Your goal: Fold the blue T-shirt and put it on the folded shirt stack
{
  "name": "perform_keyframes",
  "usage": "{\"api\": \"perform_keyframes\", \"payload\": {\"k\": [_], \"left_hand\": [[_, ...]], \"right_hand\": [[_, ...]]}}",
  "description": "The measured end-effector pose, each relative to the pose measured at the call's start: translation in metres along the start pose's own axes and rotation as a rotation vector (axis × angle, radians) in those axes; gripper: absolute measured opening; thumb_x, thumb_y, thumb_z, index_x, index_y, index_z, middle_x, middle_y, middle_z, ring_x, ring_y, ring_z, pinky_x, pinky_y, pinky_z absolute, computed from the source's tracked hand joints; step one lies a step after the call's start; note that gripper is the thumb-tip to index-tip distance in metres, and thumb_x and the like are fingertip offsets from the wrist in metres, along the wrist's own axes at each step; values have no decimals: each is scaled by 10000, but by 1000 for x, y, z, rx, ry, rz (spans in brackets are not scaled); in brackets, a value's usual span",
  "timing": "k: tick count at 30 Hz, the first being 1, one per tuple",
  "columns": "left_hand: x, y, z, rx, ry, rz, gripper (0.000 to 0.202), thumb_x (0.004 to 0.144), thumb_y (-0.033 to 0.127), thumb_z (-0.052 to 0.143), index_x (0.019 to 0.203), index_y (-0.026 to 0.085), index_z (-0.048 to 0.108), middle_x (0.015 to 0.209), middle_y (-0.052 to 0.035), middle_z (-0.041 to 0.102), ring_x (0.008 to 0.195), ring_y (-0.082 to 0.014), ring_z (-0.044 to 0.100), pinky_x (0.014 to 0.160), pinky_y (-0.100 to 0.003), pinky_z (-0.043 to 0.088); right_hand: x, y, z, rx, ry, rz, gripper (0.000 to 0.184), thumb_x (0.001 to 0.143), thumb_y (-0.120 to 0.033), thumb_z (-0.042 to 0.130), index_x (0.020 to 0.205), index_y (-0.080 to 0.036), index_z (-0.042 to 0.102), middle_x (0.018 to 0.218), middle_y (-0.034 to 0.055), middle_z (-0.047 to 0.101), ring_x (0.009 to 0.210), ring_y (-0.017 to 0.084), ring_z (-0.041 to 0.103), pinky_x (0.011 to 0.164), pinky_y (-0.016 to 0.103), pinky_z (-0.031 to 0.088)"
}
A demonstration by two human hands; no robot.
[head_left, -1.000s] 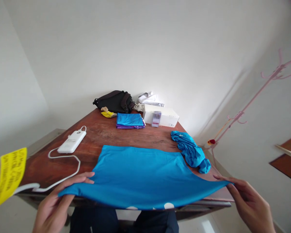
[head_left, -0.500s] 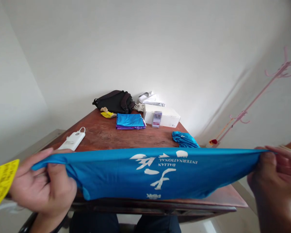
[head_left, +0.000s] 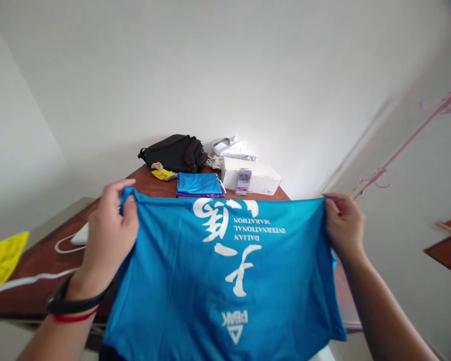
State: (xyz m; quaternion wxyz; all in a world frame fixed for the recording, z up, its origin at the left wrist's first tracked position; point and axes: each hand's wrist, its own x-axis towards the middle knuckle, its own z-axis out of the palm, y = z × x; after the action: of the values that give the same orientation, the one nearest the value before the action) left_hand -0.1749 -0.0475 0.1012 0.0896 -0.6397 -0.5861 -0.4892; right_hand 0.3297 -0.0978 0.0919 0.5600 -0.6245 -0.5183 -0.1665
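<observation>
You have raised the shirt [head_left: 225, 271] since the earlier view: it now hangs from its upper edge in front of you, print upside down, its lower part dropping past the near edge of the table [head_left: 30, 301]. At far left, a yellow tag [head_left: 3, 260] shows above a white cable [head_left: 33, 281]. Your left hand [head_left: 110, 225] pinches the shirt's upper left corner, fingers closed on the cloth. Beyond the shirt lie a black bag [head_left: 171, 154], a folded stack [head_left: 199, 184] and a white box [head_left: 250, 175]. Your right hand [head_left: 344, 223] holds the upper right corner; its fingers look closed there, though the view of them is poor. The shirt looks light, soft and a little slick, so it will sag and slip; the upper corners give the surest hold.
</observation>
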Motion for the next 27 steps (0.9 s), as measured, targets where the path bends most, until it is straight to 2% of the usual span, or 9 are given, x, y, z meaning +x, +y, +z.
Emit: {"api": "perform_keyframes", "payload": {"k": [2,3,5,8,11,14,16,20,27], "left_hand": [[1,9,30,146,-127,-48,379,1010,287,419,1373,247,520,1050,-79,722,878,-281,709,753,-360,531],[-2,9,46,200,-203,-57,393,1014,286,411,1391,238,509,1010,-88,734,864,-291,716,723,-354,526],[-11,1,78,235,-326,-44,401,1029,277,371,1409,245,494,1053,-103,742,925,-303,722,706,-341,518],[-20,-28,121,214,-480,-72,402,1031,270,340,1404,265,492,1166,-117,733,982,-323,722,712,-358,525],[-11,-66,149,182,-595,-136,392,1011,261,380,1384,242,498,1180,-127,733,1041,-316,716,803,-363,534],[8,-95,165,162,-627,-117,404,995,249,402,1388,207,485,1243,-135,711,1120,-295,692,888,-346,522],[18,-103,171,168,-642,-102,416,995,258,400,1398,199,483,1193,-134,730,1090,-295,705,886,-347,524],[25,-100,179,190,-660,-66,437,1010,308,372,1425,221,480,1120,-139,749,1028,-322,721,829,-375,535],[26,-99,177,242,-666,11,451,1021,328,341,1449,238,451,1279,-144,692,1093,-344,697,834,-413,540]], "right_hand": [[-3,17,48,1,-168,58,312,924,-386,504,1062,-185,699,937,95,725,864,258,652,788,380,507],[-7,30,70,-6,-259,103,313,915,-374,482,1042,-184,696,972,103,734,908,264,656,837,390,507],[-21,56,107,-24,-346,140,300,893,-351,476,1003,-191,705,976,102,750,923,272,668,850,390,516],[-44,87,140,-77,-421,193,276,855,-308,487,960,-204,720,949,91,758,905,285,682,829,393,525],[-55,104,155,-137,-443,231,301,866,-288,458,978,-198,723,949,102,756,894,293,689,829,399,524],[-52,112,162,-175,-455,227,327,899,-283,432,1035,-192,715,992,108,754,927,292,688,861,394,516],[-48,114,166,-191,-467,208,331,917,-276,423,1065,-195,707,1028,106,752,962,290,686,883,387,509],[-44,113,175,-234,-482,173,332,946,-271,412,1107,-202,695,1068,113,745,982,296,682,892,394,503],[-45,112,182,-280,-517,128,304,961,-275,444,1123,-214,693,1147,123,728,1010,302,676,894,400,503]]}}
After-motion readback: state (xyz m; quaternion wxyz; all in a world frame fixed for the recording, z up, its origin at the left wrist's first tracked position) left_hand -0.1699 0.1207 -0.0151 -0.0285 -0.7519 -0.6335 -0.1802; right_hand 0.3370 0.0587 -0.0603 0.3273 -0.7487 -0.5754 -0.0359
